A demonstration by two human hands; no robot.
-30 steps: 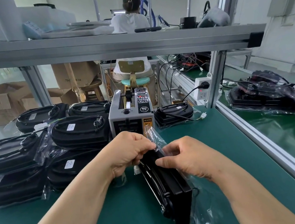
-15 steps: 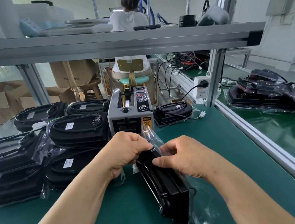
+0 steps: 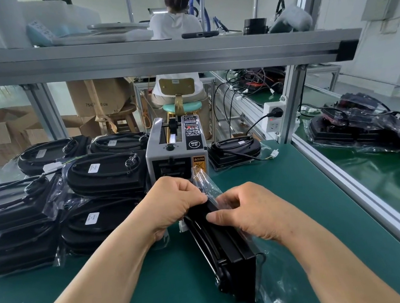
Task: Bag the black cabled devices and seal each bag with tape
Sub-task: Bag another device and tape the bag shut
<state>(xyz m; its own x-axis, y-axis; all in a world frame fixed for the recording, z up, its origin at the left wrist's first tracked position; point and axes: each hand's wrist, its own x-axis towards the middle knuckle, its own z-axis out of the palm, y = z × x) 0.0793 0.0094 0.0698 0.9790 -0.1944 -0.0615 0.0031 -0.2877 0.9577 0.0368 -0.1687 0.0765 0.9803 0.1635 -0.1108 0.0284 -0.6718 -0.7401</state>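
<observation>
Head view: left hand and right hand both pinch the clear bag at its mouth, over the black device standing on edge between them. The flap is probably being folded shut. Next, one hand must pin it while the other takes tape from the dispenser just beyond.

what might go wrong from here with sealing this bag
The black device stands on its narrow edge, so it may tip if the left hand or right hand lets go for the tape dispenser. The clear bag, pinched at its top, could spring open. The white connector by the left hand might snag in the fold.
</observation>
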